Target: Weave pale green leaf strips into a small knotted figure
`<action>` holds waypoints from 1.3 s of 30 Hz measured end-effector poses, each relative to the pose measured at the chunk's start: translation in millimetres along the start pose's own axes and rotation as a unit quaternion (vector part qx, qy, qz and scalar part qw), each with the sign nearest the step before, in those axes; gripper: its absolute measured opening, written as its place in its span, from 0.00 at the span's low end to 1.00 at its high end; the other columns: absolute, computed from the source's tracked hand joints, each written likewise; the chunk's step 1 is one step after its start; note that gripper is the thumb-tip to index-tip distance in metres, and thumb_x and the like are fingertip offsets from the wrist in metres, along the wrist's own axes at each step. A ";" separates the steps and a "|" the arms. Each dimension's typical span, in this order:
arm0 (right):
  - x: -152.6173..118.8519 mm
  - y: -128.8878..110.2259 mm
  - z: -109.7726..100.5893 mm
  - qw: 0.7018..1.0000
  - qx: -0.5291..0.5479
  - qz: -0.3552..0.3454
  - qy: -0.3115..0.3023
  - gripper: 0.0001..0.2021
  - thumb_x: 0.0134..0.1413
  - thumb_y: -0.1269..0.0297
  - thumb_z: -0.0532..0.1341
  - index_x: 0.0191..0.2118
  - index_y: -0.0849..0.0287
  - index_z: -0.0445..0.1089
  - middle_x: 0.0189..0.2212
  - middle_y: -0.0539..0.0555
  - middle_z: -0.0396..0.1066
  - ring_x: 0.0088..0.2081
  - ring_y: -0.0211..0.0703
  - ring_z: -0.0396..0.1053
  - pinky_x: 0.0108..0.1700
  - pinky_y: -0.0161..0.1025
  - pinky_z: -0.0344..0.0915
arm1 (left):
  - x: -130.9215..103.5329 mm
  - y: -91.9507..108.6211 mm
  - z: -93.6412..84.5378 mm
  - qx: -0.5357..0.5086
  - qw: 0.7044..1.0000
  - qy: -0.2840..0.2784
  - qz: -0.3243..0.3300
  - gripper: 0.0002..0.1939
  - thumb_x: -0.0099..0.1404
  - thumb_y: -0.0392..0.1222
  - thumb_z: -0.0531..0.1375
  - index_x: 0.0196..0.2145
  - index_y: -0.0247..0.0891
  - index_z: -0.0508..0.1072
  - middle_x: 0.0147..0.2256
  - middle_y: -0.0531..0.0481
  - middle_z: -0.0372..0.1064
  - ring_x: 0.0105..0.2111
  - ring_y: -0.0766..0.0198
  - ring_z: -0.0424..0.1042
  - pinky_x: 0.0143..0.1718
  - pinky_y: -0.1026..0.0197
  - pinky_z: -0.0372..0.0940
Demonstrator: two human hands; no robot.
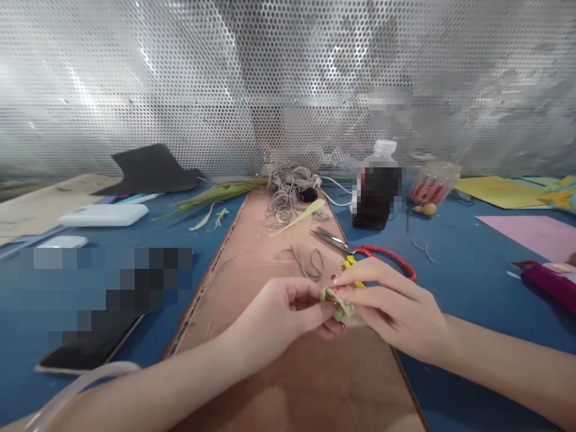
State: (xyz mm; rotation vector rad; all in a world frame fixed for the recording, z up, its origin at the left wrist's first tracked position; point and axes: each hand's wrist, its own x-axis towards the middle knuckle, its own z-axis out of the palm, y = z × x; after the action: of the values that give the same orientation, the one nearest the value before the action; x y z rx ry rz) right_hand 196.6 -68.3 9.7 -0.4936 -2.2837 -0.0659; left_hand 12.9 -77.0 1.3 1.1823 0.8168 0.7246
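Over the brown board [270,384], both my hands meet at a small pale-green, leaf-like strip curled into a knot or loop [345,309]. My left hand [288,309] pinches it from the left between thumb and fingers. From the right, the fingertips of my right hand [396,303] press on its upper edge. Just beyond my hands lie scissors [389,255] with red handles, their blades pointing left and away. A yellow object [351,263] is partly hidden behind my right fingers. A loose piece of grey string [310,261] rests on the board.
A tangled heap of grey string [290,180] and a pale husk strip [303,216] lie at the board's far end. Behind the scissors stand a dark-filled bottle [377,192] and a clear jar [434,183]. Pink paper [531,237] is right; a white case [103,215] is left.
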 end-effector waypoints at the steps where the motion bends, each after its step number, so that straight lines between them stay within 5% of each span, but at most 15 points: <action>1: -0.4 -0.3 -0.5 1.000 -0.006 -0.001 0.000 0.10 0.54 0.76 0.53 0.39 0.57 0.66 0.36 0.55 0.69 0.38 0.37 0.67 0.41 0.36 0.67 | -0.1 -0.1 0.1 0.001 1.000 0.000 0.000 0.07 0.55 0.41 0.61 0.27 0.33 0.72 0.26 0.50 0.71 0.28 0.66 0.72 0.33 0.64 0.67; 6: -1.3 0.8 -1.5 0.999 -0.026 -0.011 -0.017 0.09 0.54 0.75 0.54 0.39 0.59 0.66 0.35 0.55 0.69 0.38 0.36 0.68 0.41 0.34 0.67 | -1.8 -0.3 0.8 0.047 0.999 -0.013 0.011 0.05 0.57 0.37 0.58 0.28 0.33 0.71 0.27 0.51 0.70 0.29 0.67 0.71 0.35 0.65 0.67; 11: 3.1 -0.7 -2.0 0.996 0.064 -0.007 -0.062 0.14 0.49 0.80 0.53 0.42 0.66 0.67 0.40 0.61 0.70 0.40 0.40 0.68 0.42 0.37 0.67 | -3.7 -1.3 -0.6 0.074 0.997 -0.012 0.037 0.04 0.57 0.34 0.56 0.29 0.35 0.71 0.27 0.53 0.70 0.30 0.67 0.70 0.36 0.65 0.65; 18: 8.5 -8.4 1.3 0.966 0.136 0.209 -0.069 0.09 0.54 0.73 0.55 0.29 0.61 0.73 0.32 0.53 0.74 0.37 0.37 0.71 0.39 0.30 0.67 | -4.3 -2.9 1.4 0.123 0.991 -0.017 0.041 0.05 0.58 0.37 0.55 0.28 0.33 0.70 0.27 0.52 0.67 0.30 0.66 0.67 0.36 0.64 0.64; 23: 11.0 -13.6 -0.1 0.922 0.189 0.320 -0.107 0.04 0.52 0.68 0.58 0.31 0.57 0.71 0.30 0.49 0.73 0.34 0.36 0.70 0.36 0.31 0.65 | -4.3 -0.8 0.9 0.146 0.989 -0.021 0.032 0.04 0.57 0.35 0.56 0.27 0.33 0.69 0.26 0.53 0.67 0.30 0.68 0.66 0.36 0.65 0.62; 27: 12.4 -14.7 -2.3 0.892 0.222 0.388 -0.075 0.02 0.49 0.68 0.60 0.30 0.57 0.71 0.31 0.49 0.71 0.34 0.37 0.68 0.39 0.33 0.63 | -4.4 1.3 1.4 0.146 0.989 -0.029 0.023 0.04 0.56 0.35 0.56 0.28 0.32 0.70 0.27 0.52 0.68 0.30 0.67 0.67 0.36 0.65 0.62; 33: 15.2 -8.6 -0.8 0.780 0.377 0.499 -0.022 0.03 0.45 0.68 0.63 0.29 0.58 0.69 0.27 0.47 0.70 0.31 0.33 0.67 0.34 0.29 0.63 | -5.0 -0.9 3.6 0.162 0.986 -0.036 0.002 0.05 0.56 0.37 0.56 0.27 0.33 0.71 0.26 0.52 0.70 0.30 0.66 0.69 0.35 0.65 0.63; 39: 15.1 -0.8 -2.6 0.792 0.355 0.496 0.037 0.03 0.44 0.70 0.63 0.29 0.59 0.69 0.25 0.46 0.68 0.28 0.30 0.64 0.33 0.28 0.61 | -8.9 -0.8 5.4 0.173 0.982 -0.064 -0.035 0.05 0.56 0.38 0.57 0.28 0.35 0.71 0.28 0.51 0.73 0.31 0.64 0.71 0.34 0.64 0.64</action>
State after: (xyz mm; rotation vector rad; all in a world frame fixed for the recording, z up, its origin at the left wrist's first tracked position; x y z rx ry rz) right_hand 188.7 -64.6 22.4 -1.1505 -1.5251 1.2136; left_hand 12.9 -87.3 2.8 1.4864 0.8944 0.4526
